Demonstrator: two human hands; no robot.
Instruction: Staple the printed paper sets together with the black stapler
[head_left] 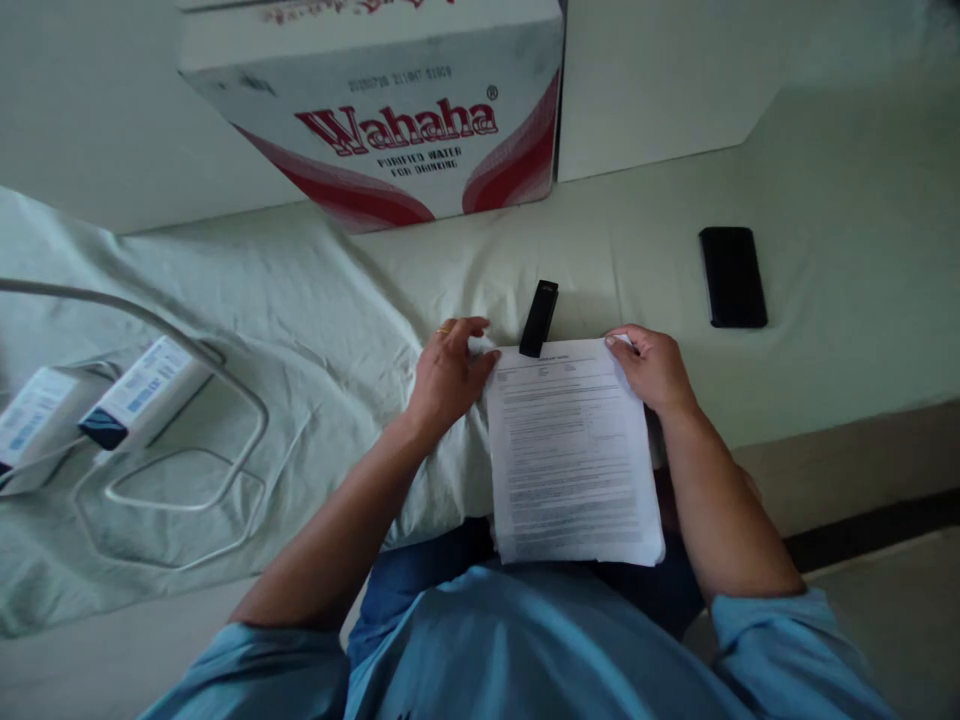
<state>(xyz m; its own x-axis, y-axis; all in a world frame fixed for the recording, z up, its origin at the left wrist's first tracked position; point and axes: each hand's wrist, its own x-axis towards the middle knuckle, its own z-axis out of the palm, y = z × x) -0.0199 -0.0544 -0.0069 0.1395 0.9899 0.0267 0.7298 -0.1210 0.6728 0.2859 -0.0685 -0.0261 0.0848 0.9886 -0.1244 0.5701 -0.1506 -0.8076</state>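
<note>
A stack of printed paper sheets lies partly on the cloth's front edge and partly over my lap. My right hand pinches the stack's top right corner between thumb and fingers. At the top left corner, my left hand rests with its thumb touching the paper edge; its fingers reach past the edge, apart from the thumb. It wears a ring. Between both hands, a black stapler lies slantwise on the cloth, its lower end at the stack's top edge.
A Wahaha water carton stands at the back against the wall. To the right lies a black phone. White boxes and a looped grey cable are on the left. A wrinkled pale green cloth covers the surface.
</note>
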